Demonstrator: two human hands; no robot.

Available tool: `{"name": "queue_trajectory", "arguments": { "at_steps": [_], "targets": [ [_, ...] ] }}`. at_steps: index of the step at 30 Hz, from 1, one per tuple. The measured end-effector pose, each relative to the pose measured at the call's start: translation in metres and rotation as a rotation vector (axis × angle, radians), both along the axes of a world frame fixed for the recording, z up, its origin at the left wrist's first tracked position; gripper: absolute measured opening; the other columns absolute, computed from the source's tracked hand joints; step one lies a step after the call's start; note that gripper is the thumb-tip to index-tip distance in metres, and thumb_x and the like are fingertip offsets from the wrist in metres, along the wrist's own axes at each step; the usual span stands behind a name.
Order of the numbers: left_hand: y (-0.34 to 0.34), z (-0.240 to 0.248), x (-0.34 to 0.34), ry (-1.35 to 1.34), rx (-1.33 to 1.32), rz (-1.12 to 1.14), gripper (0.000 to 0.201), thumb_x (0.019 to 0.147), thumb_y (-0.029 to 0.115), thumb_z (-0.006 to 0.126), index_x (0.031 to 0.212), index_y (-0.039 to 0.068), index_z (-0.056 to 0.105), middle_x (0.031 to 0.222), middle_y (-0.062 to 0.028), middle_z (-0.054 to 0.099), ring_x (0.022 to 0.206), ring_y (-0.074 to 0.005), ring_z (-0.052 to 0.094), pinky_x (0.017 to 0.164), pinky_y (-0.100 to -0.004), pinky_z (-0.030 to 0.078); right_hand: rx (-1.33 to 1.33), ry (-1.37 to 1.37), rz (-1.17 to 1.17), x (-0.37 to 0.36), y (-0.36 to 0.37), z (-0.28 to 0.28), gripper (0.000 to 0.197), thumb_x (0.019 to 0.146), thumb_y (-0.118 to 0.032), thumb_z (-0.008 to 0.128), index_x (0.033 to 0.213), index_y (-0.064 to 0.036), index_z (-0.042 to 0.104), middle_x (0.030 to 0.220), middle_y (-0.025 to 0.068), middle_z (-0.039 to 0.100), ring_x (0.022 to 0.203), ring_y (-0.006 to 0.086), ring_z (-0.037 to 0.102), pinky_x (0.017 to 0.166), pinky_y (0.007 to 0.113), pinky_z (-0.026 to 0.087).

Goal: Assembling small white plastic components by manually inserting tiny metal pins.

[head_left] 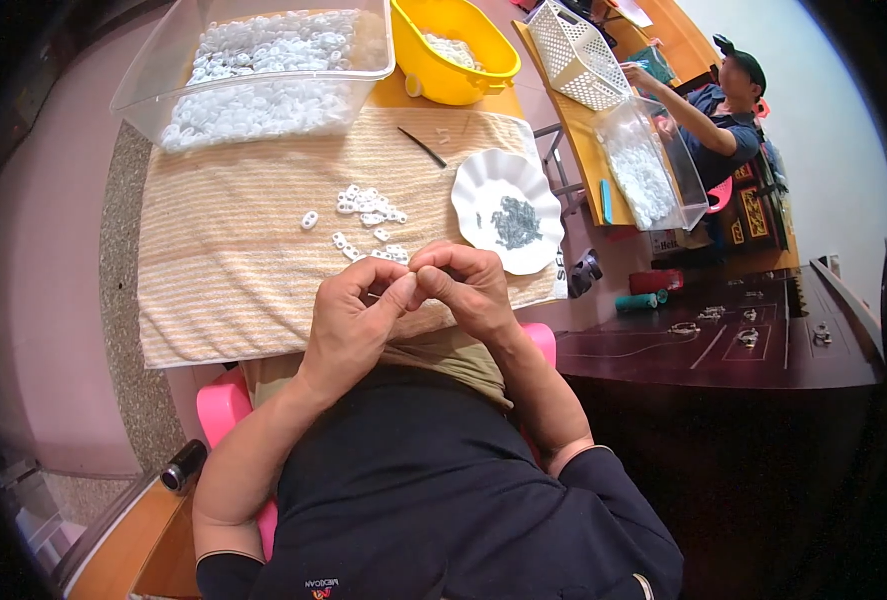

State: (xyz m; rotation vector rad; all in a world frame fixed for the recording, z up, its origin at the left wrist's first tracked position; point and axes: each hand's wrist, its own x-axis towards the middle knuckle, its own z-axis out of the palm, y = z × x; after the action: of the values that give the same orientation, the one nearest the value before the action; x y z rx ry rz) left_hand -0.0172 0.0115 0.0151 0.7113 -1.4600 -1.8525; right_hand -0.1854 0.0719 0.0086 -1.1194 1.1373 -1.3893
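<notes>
While both hands meet low over the near part of a striped, peach-coloured cloth (219,265), the fingers of the left hand (354,313) and the right hand (474,292) are pinched together, tip to tip. They appear to grasp something tiny between them; a thin pale sliver (374,296) shows by the left fingers, but most of what is held is hidden (I cannot tell its exact shape).

Just beyond the fingertips lies a loose scatter of small white oval pieces (369,205), each with dark holes; the nearest almost meet the hands. To the right, a white plate with a wavy rim (479,180) carries a heap of dark grey bits (519,222). A slim black tool (423,147) lies farther back, in front of a yellow tub (454,85) and a clear bin (377,40) of white pieces. The cloth covers most of the bench (504,103).

With the grip so small, a slackened or uneven pinch could let the held thing slip, perhaps into the lap, since the hands are close to the cloth's edge. A forward nudge could scatter the loose pieces, and a careless rightward sweep could tip the plate and spill its bits.
</notes>
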Motion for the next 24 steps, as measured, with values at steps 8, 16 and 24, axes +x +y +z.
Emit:
{"name": "queue_trajectory", "arguments": {
  "at_steps": [8, 16, 24],
  "targets": [
    [-0.001, 0.003, 0.002, -0.076, -0.088, 0.026, 0.013, 0.092, 0.012, 0.062, 0.09, 0.0, 0.063, 0.078, 0.0, 0.062, 0.07, -0.0046, 0.055, 0.063, -0.0209, 0.046, 0.122, -0.039, -0.029, 0.002, -0.001, 0.002, 0.018, 0.091, -0.012, 0.063, 0.096, 0.0053, 0.063, 0.079, 0.008, 0.063, 0.067, 0.0146, 0.064, 0.062, 0.027, 0.055],
    [-0.004, -0.001, 0.001, -0.176, -0.51, 0.113, 0.008, 0.087, 0.007, 0.064, 0.087, 0.0, 0.061, 0.078, -0.0071, 0.058, 0.068, -0.0136, 0.058, 0.061, -0.0263, 0.047, 0.192, -0.072, 0.034, -0.002, -0.001, 0.002, 0.024, 0.093, -0.02, 0.061, 0.09, 0.0041, 0.062, 0.073, 0.007, 0.062, 0.063, 0.014, 0.062, 0.06, 0.028, 0.055],
    [-0.008, -0.007, -0.001, -0.189, -0.901, 0.223, 0.01, 0.08, 0.002, 0.066, 0.088, 0.002, 0.06, 0.079, -0.0116, 0.056, 0.069, -0.0262, 0.058, 0.06, -0.0343, 0.048, 0.24, -0.104, 0.034, -0.006, -0.001, 0.0, 0.02, 0.093, -0.016, 0.061, 0.095, 0.0043, 0.062, 0.075, 0.0088, 0.064, 0.065, 0.0149, 0.063, 0.062, 0.029, 0.054]
  ]
}}
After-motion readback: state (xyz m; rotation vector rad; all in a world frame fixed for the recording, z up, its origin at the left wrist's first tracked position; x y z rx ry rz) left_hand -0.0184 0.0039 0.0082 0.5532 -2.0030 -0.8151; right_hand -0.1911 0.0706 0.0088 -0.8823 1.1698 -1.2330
